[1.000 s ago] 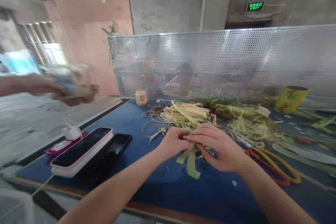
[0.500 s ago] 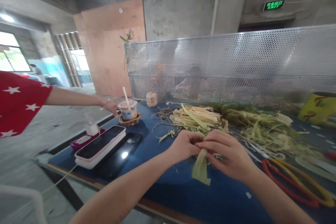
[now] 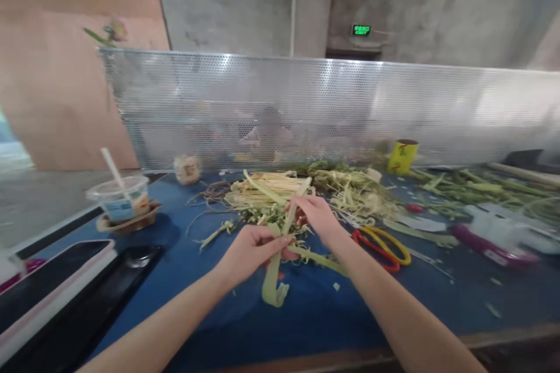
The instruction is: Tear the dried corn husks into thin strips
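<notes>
Partway in, I'd guess: left hand (image 3: 255,249) and right hand (image 3: 318,218) both grip pale-green leaf strips (image 3: 272,280), with a loose bundle (image 3: 262,189) left at 12 o'clock.

Seeing a matt, fibrous leaf strip (image 3: 271,282) in the left grip (image 3: 258,246), kinda papery tbh. Dry, stringy-looking stalks (image 3: 270,187) just beyond it. Smooth, plastic-looking red and yellow handles (image 3: 408,253) right of the right grip (image 3: 315,217). Below both grips, a smooth blue bench (image 3: 245,326), mostly matt. Way left of the left grip: clear, shiny plastic cup (image 3: 122,201) in a rough, cardboardy holder (image 3: 131,224), plus a glossy, glassy-looking black slab (image 3: 83,297). Far beyond the grips, perforated metal sheet (image 3: 306,90) with shiny patches, then rough, matt concrete-looking wall (image 3: 231,6).
</notes>
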`<action>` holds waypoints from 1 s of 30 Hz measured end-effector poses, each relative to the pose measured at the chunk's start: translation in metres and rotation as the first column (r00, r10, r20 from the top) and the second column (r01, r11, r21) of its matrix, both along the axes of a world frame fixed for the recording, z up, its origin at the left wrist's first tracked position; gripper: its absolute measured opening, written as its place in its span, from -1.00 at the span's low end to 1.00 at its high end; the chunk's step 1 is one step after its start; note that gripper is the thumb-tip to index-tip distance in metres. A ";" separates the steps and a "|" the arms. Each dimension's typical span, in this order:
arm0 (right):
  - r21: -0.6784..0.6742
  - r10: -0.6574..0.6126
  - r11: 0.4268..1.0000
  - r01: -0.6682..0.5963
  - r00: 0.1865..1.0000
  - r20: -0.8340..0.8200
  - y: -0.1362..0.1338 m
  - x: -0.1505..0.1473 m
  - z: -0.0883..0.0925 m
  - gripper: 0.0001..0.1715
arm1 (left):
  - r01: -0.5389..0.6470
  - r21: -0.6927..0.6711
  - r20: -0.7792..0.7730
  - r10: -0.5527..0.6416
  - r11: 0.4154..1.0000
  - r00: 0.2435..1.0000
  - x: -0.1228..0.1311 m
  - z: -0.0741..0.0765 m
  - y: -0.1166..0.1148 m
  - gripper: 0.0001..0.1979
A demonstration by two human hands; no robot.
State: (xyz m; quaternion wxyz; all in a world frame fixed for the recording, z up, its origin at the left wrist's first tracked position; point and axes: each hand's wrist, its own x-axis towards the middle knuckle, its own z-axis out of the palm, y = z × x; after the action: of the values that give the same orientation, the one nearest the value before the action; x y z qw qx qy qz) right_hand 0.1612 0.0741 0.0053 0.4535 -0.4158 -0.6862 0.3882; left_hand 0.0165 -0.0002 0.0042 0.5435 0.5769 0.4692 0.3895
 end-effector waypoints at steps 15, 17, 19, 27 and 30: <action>0.577 -0.238 0.815 0.058 0.941 0.241 -0.008 0.016 0.009 -0.72 | -0.217 -0.138 0.306 0.250 0.966 0.919 -0.004 -0.003 0.008 -0.75; 0.842 -0.245 0.512 -0.169 0.911 0.331 -0.019 0.014 0.010 -0.71 | -0.244 -0.115 0.344 0.269 0.963 0.900 -0.006 -0.002 0.009 -0.78; 0.922 -0.302 0.193 -0.336 0.874 0.381 -0.025 0.011 0.007 -0.72 | -0.261 -0.090 0.381 0.275 0.961 0.883 -0.008 -0.001 0.010 -0.82; 0.907 -0.461 0.057 -0.417 0.795 0.395 -0.016 0.004 -0.006 -0.76 | -0.373 -0.021 0.372 0.353 0.928 0.858 -0.011 0.003 0.014 -0.88; 0.871 -0.468 0.023 -0.491 0.764 0.444 -0.018 0.004 -0.004 -0.77 | -0.380 -0.050 0.370 0.371 0.923 0.852 -0.010 0.003 0.014 -0.88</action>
State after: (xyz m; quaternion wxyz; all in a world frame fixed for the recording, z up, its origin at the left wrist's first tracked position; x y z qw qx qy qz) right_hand 0.1648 0.0563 0.0008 0.3361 -0.0707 -0.8614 -0.3743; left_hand 0.0060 0.0135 0.0069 0.5288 0.3963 0.4562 0.5961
